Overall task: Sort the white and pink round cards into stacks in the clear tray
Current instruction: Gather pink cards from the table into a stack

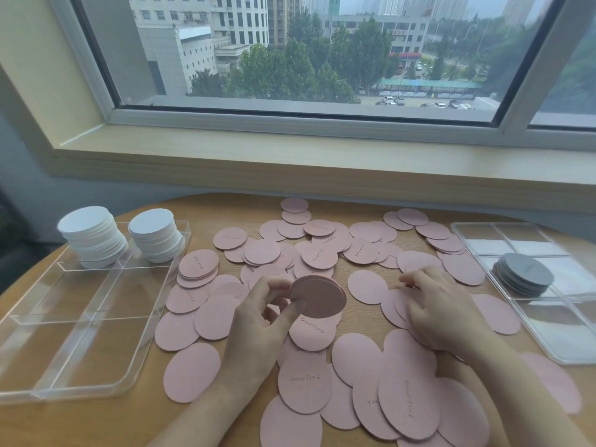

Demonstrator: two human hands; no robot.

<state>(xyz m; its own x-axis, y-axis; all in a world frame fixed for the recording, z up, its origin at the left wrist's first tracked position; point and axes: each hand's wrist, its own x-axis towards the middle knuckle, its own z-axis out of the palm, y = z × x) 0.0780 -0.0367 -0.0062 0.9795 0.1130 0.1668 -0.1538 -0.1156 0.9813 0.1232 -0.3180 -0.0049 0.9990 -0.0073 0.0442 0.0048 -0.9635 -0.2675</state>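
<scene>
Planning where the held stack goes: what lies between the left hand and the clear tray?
In the head view, loose pink cards on the table lie between the left hand and the clear tray.

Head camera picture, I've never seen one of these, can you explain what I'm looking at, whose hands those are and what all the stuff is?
There is one picture, taken by a camera worn on a person's head, looking forward and down. No machine: the hands are the wearer's own. The left hand holds a small stack of pink cards above a wooden table. The right hand rests on loose pink cards scattered across the table. On the left a clear tray holds two white stacks in its far compartments. On the right another clear tray holds a grey stack. Beyond is a window.
</scene>
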